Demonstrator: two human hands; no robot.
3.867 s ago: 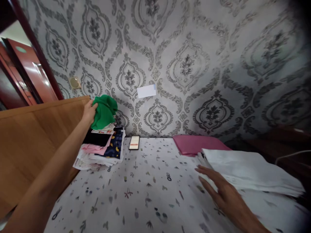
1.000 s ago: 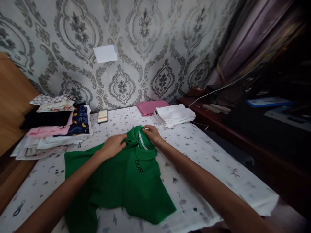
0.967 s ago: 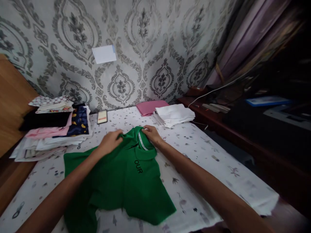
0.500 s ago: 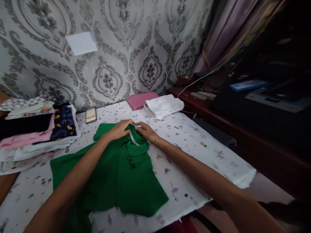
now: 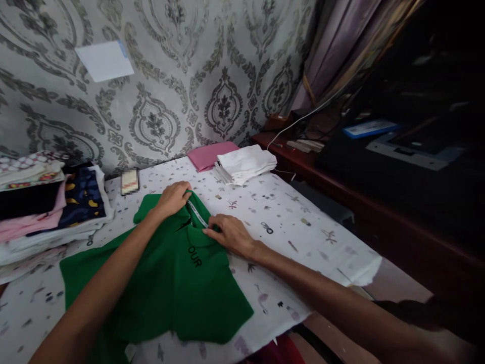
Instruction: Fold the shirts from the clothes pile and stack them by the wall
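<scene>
A green polo shirt (image 5: 159, 283) with dark lettering lies spread on a white patterned cloth (image 5: 295, 232), its collar (image 5: 202, 235) pointing away from me. My left hand (image 5: 175, 198) pinches the far end of the collar, thumb and fingers together. At the collar's right side, my right hand (image 5: 229, 233) grips the edge between thumb and fingers. Between the hands the collar is stretched out, showing a white printed neck tape (image 5: 197, 213). My left forearm crosses over the shirt and hides part of it.
Folded clothes (image 5: 49, 202) are stacked at the left. A phone-like object (image 5: 130, 181) lies near the wall. Behind the shirt are a folded pink cloth (image 5: 208, 154) and a folded white stack (image 5: 246, 164). A dark red wooden surface (image 5: 341, 187) with a white cable (image 5: 299, 120) stands at the right.
My right hand has moved nearer along the collar, away from my left hand. The collar opening is now pulled longer and straighter. The view has shifted slightly to the right.
</scene>
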